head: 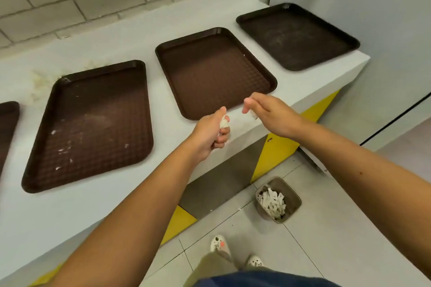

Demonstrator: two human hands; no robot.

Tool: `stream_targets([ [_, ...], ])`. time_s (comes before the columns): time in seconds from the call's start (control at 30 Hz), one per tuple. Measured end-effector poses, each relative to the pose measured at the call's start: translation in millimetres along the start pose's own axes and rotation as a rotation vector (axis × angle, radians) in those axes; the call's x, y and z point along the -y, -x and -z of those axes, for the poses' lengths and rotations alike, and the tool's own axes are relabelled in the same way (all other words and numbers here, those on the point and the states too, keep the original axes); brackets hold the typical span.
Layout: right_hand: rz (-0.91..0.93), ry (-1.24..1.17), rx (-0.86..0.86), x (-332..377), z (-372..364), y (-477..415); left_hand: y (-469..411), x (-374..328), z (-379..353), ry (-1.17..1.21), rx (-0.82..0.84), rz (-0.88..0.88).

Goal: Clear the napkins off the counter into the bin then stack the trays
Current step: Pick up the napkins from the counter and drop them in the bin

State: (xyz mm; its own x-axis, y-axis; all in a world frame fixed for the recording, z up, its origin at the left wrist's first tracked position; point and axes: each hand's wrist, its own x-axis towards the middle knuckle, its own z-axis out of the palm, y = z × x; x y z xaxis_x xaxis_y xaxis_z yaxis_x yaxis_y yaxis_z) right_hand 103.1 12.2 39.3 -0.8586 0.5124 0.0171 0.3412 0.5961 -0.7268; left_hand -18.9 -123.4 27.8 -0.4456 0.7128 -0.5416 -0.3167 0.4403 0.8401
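Observation:
Three brown trays lie flat in a row on the pale counter (98, 205): a left tray (93, 123) with white crumbs, a middle tray (214, 72) and a darker right tray (296, 35). My left hand (210, 133) is closed around a crumpled white napkin (224, 122) at the counter's front edge, just below the middle tray. My right hand (268, 114) hovers beside it with a small white napkin scrap (253, 114) under its fingers. A small beige bin (293, 196) on the floor below holds crumpled napkins.
The edge of a fourth brown tray (7, 128) shows at the far left. A stained patch (39, 84) marks the counter behind the left tray. A brick wall runs along the back. My feet (219, 243) stand on grey floor tiles by the yellow-striped counter base.

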Motion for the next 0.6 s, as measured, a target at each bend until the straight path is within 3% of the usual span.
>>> stream_targets([
  [0.1, -0.095, 0.13, -0.013, -42, 13, 11, -21, 3, -28, -0.053, 0.066, 0.013],
  [0.23, -0.213, 0.105, 0.027, -104, 14, 34, -46, 12, -66, -0.183, 0.101, 0.064],
  [0.33, -0.358, -0.034, 0.131, -159, 9, 50, -64, 28, -95, -0.211, 0.155, 0.124],
  [0.47, -0.416, 0.066, 0.327, -226, -3, 62, -90, 62, -123, -0.194, 0.303, 0.207],
  [0.6, -0.431, 0.162, 0.443, -286, -20, 72, -112, 96, -150, -0.182, 0.103, 0.266],
])
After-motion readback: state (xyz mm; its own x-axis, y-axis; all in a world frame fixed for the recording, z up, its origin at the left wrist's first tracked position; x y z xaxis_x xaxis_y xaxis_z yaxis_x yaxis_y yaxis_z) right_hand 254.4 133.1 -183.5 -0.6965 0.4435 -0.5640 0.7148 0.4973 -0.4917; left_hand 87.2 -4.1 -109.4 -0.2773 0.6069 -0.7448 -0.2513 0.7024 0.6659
